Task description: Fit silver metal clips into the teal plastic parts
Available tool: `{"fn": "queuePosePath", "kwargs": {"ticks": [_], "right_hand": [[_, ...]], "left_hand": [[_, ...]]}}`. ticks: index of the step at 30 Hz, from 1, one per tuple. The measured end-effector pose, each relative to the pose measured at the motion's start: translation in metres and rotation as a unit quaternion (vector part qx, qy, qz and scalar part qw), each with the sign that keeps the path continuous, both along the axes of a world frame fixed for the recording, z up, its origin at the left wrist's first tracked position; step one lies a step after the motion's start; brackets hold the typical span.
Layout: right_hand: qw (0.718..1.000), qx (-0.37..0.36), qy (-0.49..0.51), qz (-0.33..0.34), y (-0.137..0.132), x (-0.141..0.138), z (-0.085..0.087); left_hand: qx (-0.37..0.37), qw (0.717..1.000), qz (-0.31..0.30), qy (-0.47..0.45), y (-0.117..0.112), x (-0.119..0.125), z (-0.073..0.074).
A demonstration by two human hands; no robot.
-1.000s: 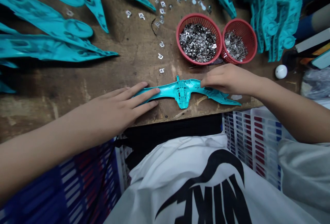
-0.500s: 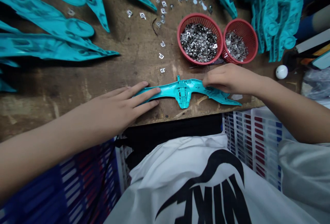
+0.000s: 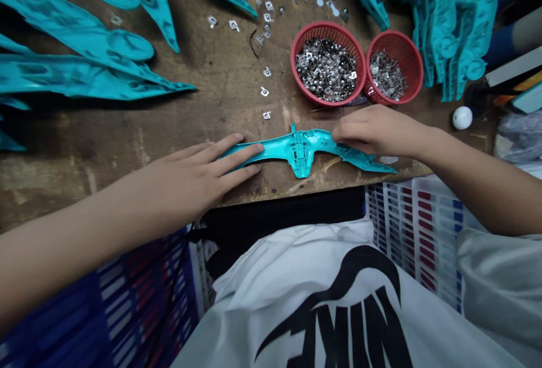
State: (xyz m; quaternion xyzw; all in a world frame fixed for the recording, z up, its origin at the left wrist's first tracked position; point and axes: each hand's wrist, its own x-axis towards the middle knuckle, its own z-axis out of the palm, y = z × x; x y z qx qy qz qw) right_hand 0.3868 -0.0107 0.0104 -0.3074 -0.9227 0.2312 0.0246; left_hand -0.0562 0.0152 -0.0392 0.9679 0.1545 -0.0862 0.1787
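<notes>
A teal plastic wing-shaped part (image 3: 300, 150) lies near the front edge of the worn wooden table (image 3: 203, 103). My left hand (image 3: 199, 176) rests flat on the part's left tip, fingers stretched out. My right hand (image 3: 376, 130) is curled over the part's right half, fingertips pinched down on it; whatever is under the fingers is hidden. Just behind my right hand stand two red baskets, the larger (image 3: 327, 63) and the smaller (image 3: 393, 67), both filled with small shiny metal pieces.
Long teal plastic parts (image 3: 84, 57) spread over the left of the table, and a stack of them (image 3: 449, 23) stands at the back right. Several loose metal clips (image 3: 265, 92) are scattered mid-table. A white ball (image 3: 461, 118) sits at the right. Striped crates (image 3: 419, 232) are below the table edge.
</notes>
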Motion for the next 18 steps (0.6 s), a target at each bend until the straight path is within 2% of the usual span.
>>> {"fn": "queuePosePath", "kwargs": {"ticks": [6, 12, 18], "right_hand": [[1.000, 0.017, -0.009, -0.004, -0.003, -0.004, -0.001], [0.992, 0.081, -0.084, 0.047, -0.004, -0.007, 0.005], [0.985, 0.096, -0.136, 0.049, -0.005, -0.008, 0.008]], "left_hand": [[-0.027, 0.999, 0.030, 0.021, 0.002, -0.001, -0.007], [-0.030, 0.999, 0.021, 0.025, 0.004, -0.004, -0.016], [-0.051, 0.998, 0.029, 0.038, 0.003, 0.002, -0.007]]}}
